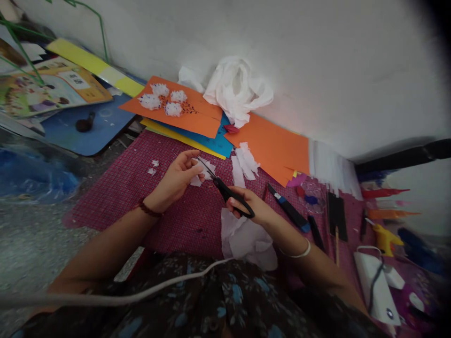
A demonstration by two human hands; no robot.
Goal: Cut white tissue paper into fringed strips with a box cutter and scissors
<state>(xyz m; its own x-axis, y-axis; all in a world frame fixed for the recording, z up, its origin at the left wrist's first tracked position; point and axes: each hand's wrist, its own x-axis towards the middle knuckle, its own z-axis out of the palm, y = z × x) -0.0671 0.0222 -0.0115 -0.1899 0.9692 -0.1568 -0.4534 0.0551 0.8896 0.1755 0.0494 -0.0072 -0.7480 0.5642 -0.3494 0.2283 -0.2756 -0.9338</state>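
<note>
My right hand [252, 204] is closed round the black handles of a pair of scissors [234, 197]. The blades point up and left, towards my left hand. Fingers bent in a pinch, my left hand [183, 173] holds a small piece of white paper [196, 172] close to the blade tips. More white scraps lie behind it on the checked cloth. Cut white paper strips [244, 162] rest to the right of the blades. A larger crumpled white sheet [248, 239] lies under my right wrist. Tiny snipped bits [153, 166] sit left of my left hand.
An orange card with white paper flowers [207, 119] lies at the back, beside another orange sheet [278, 145]. Crumpled white tissue [236, 87] leans on the wall. A utility knife [291, 209], a yellow glue gun [385, 238] and a white power strip [377, 286] are right. A white cable crosses my lap.
</note>
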